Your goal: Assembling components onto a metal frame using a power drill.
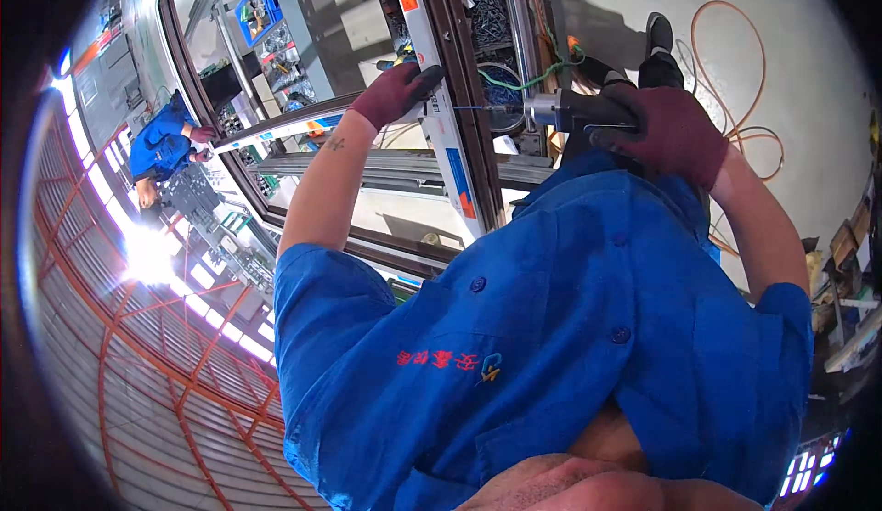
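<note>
A dark brown metal window frame (471,148) with a white film strip along its side lies in front of me. My left hand (395,96), in a maroon glove with dark fingertips, is closed on the crossbar (299,128) where it meets the frame's near side. My right hand (675,130), gloved alike, is wrapped round a power drill (551,109). The drill lies level, and its long thin bit (487,108) points left, with the tip at the frame's outer side. Whether the tip has entered the metal I cannot tell.
A co-worker in blue (163,148) has gloved hands at the crossbar's far end. Beneath the frame are a blue bin (259,12) and trays of small parts. Loose screws (487,6) fill a tray beside the frame. An orange hose (761,75) loops across the floor at right.
</note>
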The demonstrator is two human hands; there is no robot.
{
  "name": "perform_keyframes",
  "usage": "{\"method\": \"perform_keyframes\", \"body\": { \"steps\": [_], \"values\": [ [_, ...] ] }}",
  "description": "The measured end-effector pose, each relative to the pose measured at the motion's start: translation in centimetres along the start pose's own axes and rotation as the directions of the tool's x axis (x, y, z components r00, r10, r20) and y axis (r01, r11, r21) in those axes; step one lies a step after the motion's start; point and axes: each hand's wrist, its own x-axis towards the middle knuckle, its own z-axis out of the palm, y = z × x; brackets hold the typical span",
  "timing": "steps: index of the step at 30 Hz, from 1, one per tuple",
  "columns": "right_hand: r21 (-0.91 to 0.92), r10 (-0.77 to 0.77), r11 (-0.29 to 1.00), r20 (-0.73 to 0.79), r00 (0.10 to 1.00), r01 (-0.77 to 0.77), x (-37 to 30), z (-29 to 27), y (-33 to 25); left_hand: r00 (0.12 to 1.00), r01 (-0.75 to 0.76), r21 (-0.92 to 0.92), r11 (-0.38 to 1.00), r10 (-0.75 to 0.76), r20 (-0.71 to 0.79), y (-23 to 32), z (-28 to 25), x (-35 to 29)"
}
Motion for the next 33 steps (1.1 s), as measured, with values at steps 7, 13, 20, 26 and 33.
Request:
{"method": "perform_keyframes", "body": {
  "steps": [7, 13, 20, 26, 33],
  "values": [
    [-0.030, 0.002, 1.000, 0.008, 1.000, -0.002, 0.3, -0.1, -0.4, 0.994, 0.099, -0.135, 0.986, -0.092, 0.058, 0.0, 0.4, 0.2],
    [-0.019, 0.022, 1.000, 0.037, 0.999, -0.021, 0.5, -0.5, -0.8, 0.996, -0.071, -0.110, 0.991, 0.076, 0.040, -4.1, 1.6, 1.1],
    [-0.012, -0.004, 1.000, 0.040, 0.999, 0.004, 1.2, 0.2, -0.4, 0.991, 0.097, -0.335, 0.937, -0.060, 0.119, -0.2, 0.2, 0.4],
    [-0.057, 0.000, 0.998, 0.058, 0.998, 0.003, 1.7, -0.8, -2.8, 0.996, -0.043, -0.253, 0.966, 0.060, 0.060, -1.9, 0.7, 0.7],
    [-0.107, 0.002, 0.994, 0.033, 0.999, 0.002, 1.8, -1.0, -4.3, 0.999, -0.037, -0.112, 0.993, 0.041, 0.026, -1.3, 0.8, 0.8]
  ]
}}
